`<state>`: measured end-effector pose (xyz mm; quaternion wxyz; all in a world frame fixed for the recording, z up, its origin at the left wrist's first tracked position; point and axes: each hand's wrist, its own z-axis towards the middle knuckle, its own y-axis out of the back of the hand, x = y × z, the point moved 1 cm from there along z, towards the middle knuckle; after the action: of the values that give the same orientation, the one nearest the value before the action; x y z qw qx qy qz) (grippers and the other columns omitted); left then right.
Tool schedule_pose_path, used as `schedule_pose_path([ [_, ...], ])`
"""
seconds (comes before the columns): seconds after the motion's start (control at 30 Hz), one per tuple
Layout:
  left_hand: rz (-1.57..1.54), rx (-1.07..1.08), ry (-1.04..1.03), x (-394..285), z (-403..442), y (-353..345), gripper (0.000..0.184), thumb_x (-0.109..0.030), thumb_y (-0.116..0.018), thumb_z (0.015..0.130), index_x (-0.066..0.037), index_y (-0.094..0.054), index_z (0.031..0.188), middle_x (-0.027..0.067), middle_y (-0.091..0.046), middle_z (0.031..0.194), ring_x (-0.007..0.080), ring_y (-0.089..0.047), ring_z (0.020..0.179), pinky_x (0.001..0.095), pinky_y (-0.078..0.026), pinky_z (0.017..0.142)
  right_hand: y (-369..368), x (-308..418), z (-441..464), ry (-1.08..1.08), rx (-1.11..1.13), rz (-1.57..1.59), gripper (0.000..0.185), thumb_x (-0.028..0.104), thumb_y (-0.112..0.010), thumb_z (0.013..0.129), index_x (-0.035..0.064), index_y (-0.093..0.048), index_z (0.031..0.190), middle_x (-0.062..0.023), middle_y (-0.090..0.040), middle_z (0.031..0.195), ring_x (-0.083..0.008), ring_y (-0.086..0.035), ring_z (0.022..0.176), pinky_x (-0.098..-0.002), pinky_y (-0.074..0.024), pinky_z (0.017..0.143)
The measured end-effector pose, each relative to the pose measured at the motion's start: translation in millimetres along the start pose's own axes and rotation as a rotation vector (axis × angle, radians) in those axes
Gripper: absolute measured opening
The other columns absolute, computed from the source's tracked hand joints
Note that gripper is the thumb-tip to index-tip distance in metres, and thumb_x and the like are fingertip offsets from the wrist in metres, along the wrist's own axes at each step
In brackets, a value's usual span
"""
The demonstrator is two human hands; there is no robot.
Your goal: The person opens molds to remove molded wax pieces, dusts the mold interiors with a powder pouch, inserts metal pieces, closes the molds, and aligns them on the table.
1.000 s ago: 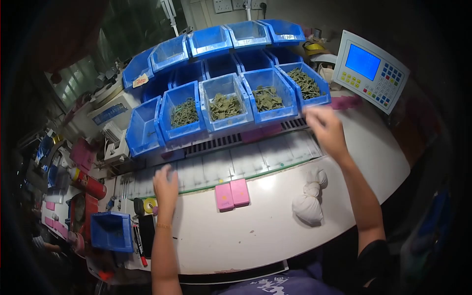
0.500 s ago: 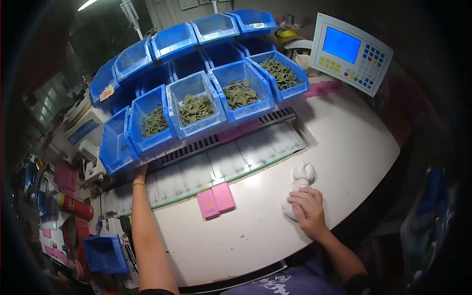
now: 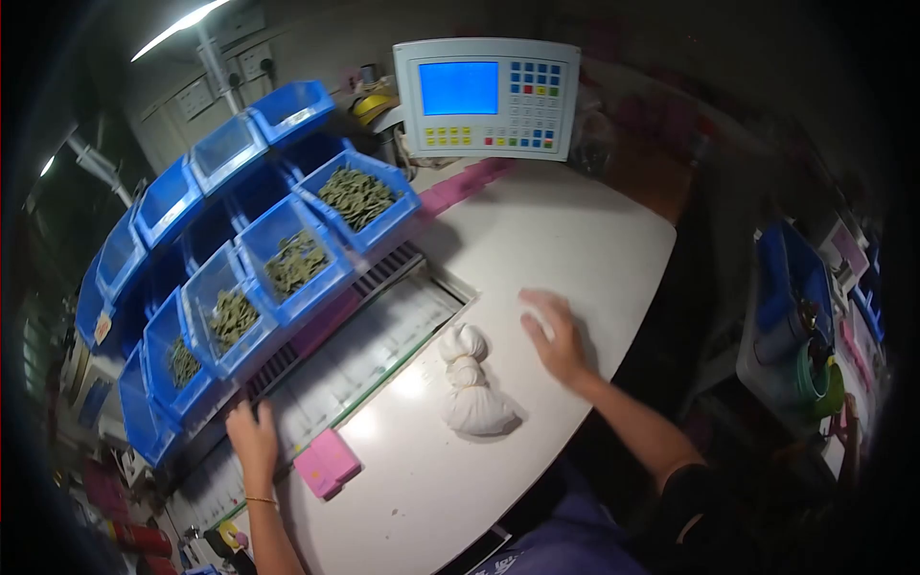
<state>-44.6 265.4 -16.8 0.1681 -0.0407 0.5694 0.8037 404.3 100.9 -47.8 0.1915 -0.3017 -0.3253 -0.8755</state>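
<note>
My left hand [image 3: 252, 439] is at the strip below the front row of blue bins, fingers apart, with nothing visible in it. Close by on the table lie two pink blocks [image 3: 327, 463], side by side. A white cloth bundle [image 3: 471, 385], tied round its middle, rests on the table between my hands. To the right of the bundle, apart from it, my right hand [image 3: 556, 335] hovers with fingers stretched and slightly blurred, holding nothing. Small green pieces [image 3: 356, 196] fill part of the front bins [image 3: 316, 278].
A control panel [image 3: 487, 101] with a blue screen and coloured keys stands at the back. Pink pieces [image 3: 465, 187] lie in front of it. A glass-like strip [image 3: 393, 331] with a green edge runs under the bins. Shelves with containers [image 3: 800, 316] are at the right.
My right hand has let go of the white bundle and moved away from it. My left hand has come out from under the bins. The view has turned to the right.
</note>
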Motion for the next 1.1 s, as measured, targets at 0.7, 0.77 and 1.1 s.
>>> schedule_pose_path([
  [0.7, 0.2, -0.051, -0.628, -331.5, 221.7, -210.1, 0.067, -0.054, -0.064, 0.084, 0.001, -0.054, 0.122, 0.0196, -0.057, 0.102, 0.0374, -0.058, 0.093, 0.0481, -0.049, 0.076, -116.9, -283.5, 332.9, 0.163, -0.071, -0.706, 0.059, 0.033, -0.059, 0.082, 0.0005, -0.054, 0.131, -0.0239, -0.043, 0.14, -0.0448, -0.038, 0.129, -0.0497, -0.0307, 0.108],
  [0.77, 0.121, -0.116, -0.715, -337.1, 225.9, -211.7, 0.065, -0.054, -0.065, 0.083, 0.001, -0.056, 0.115, 0.0197, -0.058, 0.099, 0.037, -0.058, 0.09, 0.0476, -0.05, 0.072, -133.3, -298.2, 351.1, 0.183, -0.176, -0.733, 0.056, 0.035, -0.058, 0.083, 0.0034, -0.056, 0.13, -0.021, -0.048, 0.136, -0.0411, -0.043, 0.127, -0.0479, -0.0343, 0.105],
  [1.1, -0.21, -0.056, -0.632, -407.8, 119.4, -195.7, 0.056, -0.048, -0.069, 0.082, 0.004, -0.056, 0.1, 0.0208, -0.057, 0.093, 0.0391, -0.055, 0.087, 0.048, -0.045, 0.076, -70.4, -305.2, 320.0, 0.38, -0.148, -0.227, 0.047, 0.035, -0.066, 0.084, 0.0069, -0.061, 0.121, -0.0159, -0.066, 0.114, -0.0364, -0.063, 0.106, -0.0431, -0.0513, 0.087],
])
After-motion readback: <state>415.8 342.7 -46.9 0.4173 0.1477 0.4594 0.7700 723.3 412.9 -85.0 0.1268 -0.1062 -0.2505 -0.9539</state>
